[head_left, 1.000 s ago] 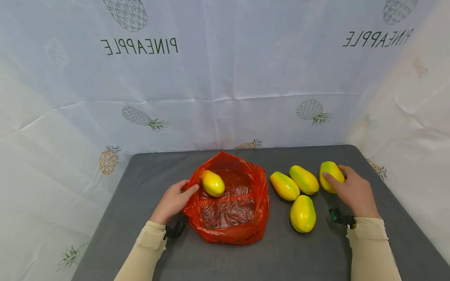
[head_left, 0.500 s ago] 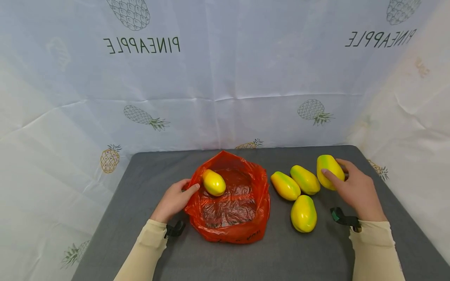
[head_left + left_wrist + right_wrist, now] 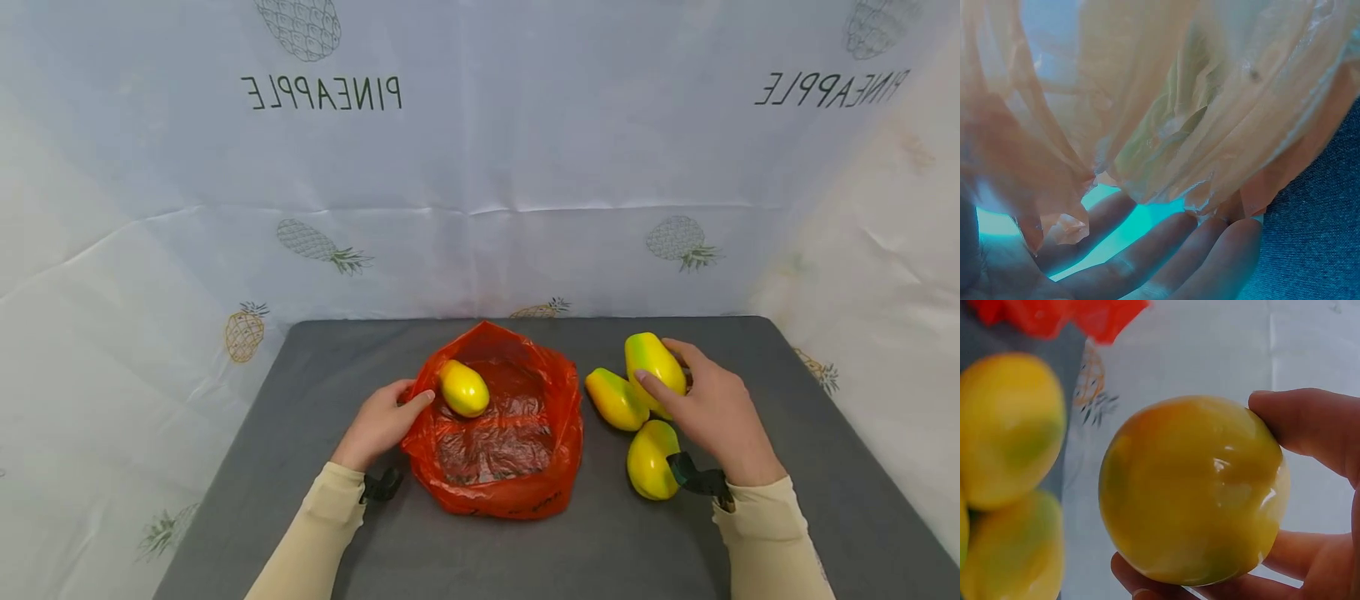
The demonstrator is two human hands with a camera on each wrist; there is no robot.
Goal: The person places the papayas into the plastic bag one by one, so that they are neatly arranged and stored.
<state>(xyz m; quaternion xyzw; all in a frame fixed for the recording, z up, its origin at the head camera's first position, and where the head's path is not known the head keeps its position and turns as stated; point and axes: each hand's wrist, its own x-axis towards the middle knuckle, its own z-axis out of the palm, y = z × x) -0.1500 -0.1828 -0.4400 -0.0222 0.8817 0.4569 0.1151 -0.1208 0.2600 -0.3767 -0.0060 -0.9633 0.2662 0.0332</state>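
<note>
The right fingers (image 3: 665, 392) have brought their papaya (image 3: 651, 365) left, nearer the red plastic bag (image 3: 498, 450); in the head view it now blocks another.

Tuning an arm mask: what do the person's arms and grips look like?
Left sleeve and right sleeve: long, cream, wrinkled. Left wrist piece and right wrist piece: black, beside the sleeve ends. Left grip and right grip: no gloves.
</note>
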